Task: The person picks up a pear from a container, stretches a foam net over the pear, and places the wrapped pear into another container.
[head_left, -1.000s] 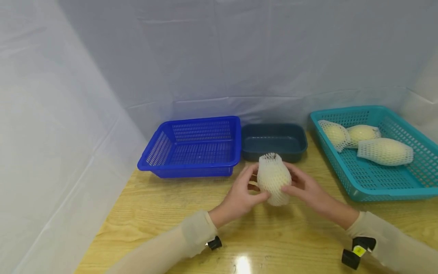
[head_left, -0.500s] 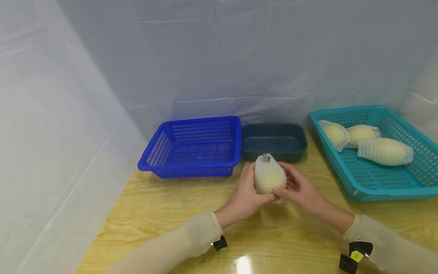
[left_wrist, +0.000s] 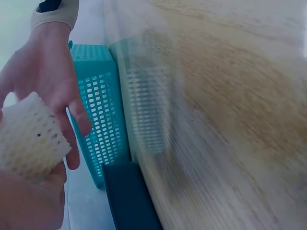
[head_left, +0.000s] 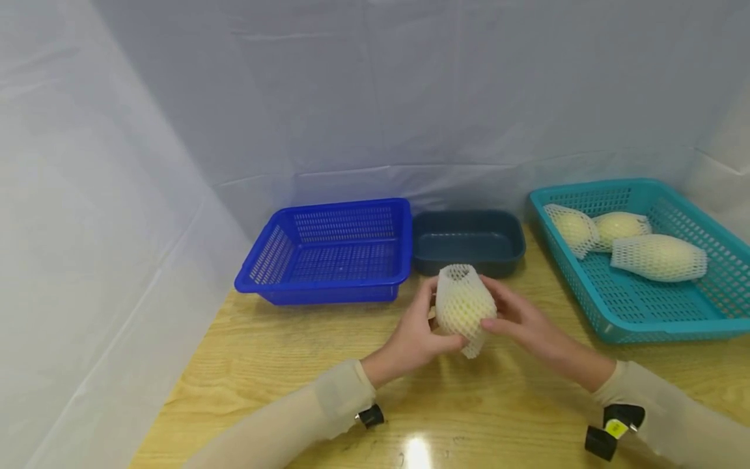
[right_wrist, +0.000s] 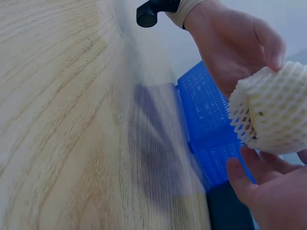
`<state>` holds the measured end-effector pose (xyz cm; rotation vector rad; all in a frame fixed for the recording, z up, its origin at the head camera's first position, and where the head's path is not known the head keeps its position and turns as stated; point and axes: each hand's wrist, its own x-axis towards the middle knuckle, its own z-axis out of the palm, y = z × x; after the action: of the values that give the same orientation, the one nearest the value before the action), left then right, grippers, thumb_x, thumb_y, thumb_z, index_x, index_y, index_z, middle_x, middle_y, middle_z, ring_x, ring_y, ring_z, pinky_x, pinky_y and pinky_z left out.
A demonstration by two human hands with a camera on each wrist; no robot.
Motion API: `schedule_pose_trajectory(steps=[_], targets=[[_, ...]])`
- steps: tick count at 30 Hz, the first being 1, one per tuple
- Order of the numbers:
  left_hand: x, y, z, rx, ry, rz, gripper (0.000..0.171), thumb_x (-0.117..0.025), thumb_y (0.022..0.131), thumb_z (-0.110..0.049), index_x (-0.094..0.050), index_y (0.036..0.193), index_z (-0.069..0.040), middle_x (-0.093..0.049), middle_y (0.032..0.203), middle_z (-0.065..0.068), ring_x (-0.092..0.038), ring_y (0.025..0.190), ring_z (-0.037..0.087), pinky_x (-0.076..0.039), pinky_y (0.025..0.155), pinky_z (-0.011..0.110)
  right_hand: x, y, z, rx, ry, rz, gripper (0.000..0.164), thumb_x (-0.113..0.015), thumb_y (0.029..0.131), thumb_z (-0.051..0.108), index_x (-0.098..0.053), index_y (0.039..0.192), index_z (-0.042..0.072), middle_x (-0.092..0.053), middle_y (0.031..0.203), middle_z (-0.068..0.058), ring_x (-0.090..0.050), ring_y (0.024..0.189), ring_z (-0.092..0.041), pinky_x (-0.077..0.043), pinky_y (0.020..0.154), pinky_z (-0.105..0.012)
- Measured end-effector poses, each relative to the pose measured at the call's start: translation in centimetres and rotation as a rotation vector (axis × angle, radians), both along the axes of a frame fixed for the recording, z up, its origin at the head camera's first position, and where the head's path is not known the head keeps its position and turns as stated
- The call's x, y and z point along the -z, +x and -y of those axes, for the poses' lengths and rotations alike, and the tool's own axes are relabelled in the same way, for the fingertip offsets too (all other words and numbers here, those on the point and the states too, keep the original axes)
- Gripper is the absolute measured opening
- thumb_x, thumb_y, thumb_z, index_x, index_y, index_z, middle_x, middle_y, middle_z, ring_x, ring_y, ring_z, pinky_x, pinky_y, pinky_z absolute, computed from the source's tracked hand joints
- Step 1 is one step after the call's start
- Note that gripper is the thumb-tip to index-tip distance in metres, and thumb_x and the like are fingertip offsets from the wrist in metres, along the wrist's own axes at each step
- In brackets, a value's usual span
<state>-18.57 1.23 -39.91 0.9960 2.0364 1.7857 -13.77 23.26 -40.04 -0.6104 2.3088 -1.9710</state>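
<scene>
Between my two hands is a pale yellow fruit in a white foam net (head_left: 465, 306), held up over the table in front of the dark teal bin (head_left: 469, 264). My left hand (head_left: 413, 342) grips its left side, thumb low on the net. On the other side my right hand (head_left: 530, 329) holds it with the thumb on the front and the fingers behind, partly hidden. One end of the net gapes, and the right wrist view shows yellow skin with a small dark spot inside the foam net (right_wrist: 278, 110).
A blue basket (head_left: 325, 286) with nothing in it stands left of the bin. At the right, a turquoise basket (head_left: 621, 329) holds several netted fruits, one of them a long netted fruit (head_left: 662, 258). A white sheet (head_left: 375, 98) hangs behind the wooden table (head_left: 281, 365).
The netted fruit was tilted and turned between the hands, and its lower net end now shows again. My thumbs, close together half a second ago, have moved apart. The baskets have stayed put.
</scene>
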Motion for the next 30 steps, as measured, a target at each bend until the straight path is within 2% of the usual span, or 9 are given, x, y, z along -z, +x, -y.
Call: schedule_pose_trajectory(steps=[4, 8, 13, 19, 25, 30], targets=[[0.3, -0.1, 0.1, 0.048, 0.037, 0.005, 0.084, -0.073, 0.076, 0.001, -0.032, 0.147, -0.016, -0.043, 0.141, 0.013, -0.048, 0.124, 0.02, -0.051, 0.103, 0.032, 0.0, 0.2, 0.0, -0.063, -0.027, 0.015, 0.069, -0.055, 0.102, 0.008, -0.016, 0.159, 0.0, -0.026, 0.156, -0.033, -0.054, 0.122, -0.001, -0.052, 0.095, -0.024], [0.4, -0.2, 0.3, 0.055, 0.042, -0.037, 0.08, -0.073, 0.079, -0.001, -0.036, 0.148, -0.015, -0.041, 0.143, 0.011, -0.045, 0.128, 0.023, -0.051, 0.104, 0.035, 0.0, 0.4, 0.2, -0.043, -0.031, 0.012, 0.069, -0.056, 0.101, 0.008, -0.018, 0.158, -0.001, -0.03, 0.153, -0.034, -0.056, 0.12, -0.003, -0.054, 0.093, -0.026], [0.4, 0.0, 0.5, -0.037, -0.025, -0.136, 0.076, -0.078, 0.084, -0.013, -0.042, 0.15, -0.019, -0.044, 0.136, 0.008, -0.049, 0.12, 0.021, -0.054, 0.095, 0.041, -0.1, 0.5, 0.5, 0.052, -0.002, 0.008, 0.067, -0.059, 0.1, 0.009, -0.023, 0.156, -0.001, -0.039, 0.146, -0.032, -0.058, 0.115, -0.004, -0.055, 0.089, -0.026], [0.1, 0.9, 0.0, -0.12, -0.069, -0.175, 0.084, -0.08, 0.084, -0.017, -0.034, 0.154, -0.027, -0.048, 0.139, -0.001, -0.051, 0.117, 0.015, -0.055, 0.091, 0.041, 0.1, 0.5, 0.9, 0.148, 0.039, -0.044, 0.066, -0.062, 0.098, 0.007, -0.028, 0.154, -0.001, -0.044, 0.141, -0.03, -0.058, 0.113, -0.007, -0.055, 0.087, -0.022], [-0.4, 1.3, -0.7, -0.184, -0.105, -0.212, 0.086, -0.085, 0.081, -0.034, -0.035, 0.152, -0.03, -0.048, 0.139, -0.007, -0.05, 0.119, 0.012, -0.052, 0.091, 0.031, 0.3, 0.5, 1.4, 0.174, 0.024, -0.04, 0.07, -0.066, 0.097, 0.008, -0.027, 0.155, 0.002, -0.042, 0.145, -0.026, -0.054, 0.118, 0.0, -0.052, 0.091, -0.017], [-0.3, 1.3, -0.9, -0.235, -0.149, -0.192, 0.089, -0.087, 0.078, -0.029, -0.037, 0.151, -0.024, -0.05, 0.139, -0.004, -0.053, 0.117, 0.012, -0.05, 0.093, 0.028, 0.3, 0.6, 1.6, 0.149, -0.014, -0.018, 0.072, -0.066, 0.096, 0.007, -0.025, 0.154, 0.0, -0.038, 0.147, -0.027, -0.054, 0.118, 0.002, -0.052, 0.091, -0.018]])
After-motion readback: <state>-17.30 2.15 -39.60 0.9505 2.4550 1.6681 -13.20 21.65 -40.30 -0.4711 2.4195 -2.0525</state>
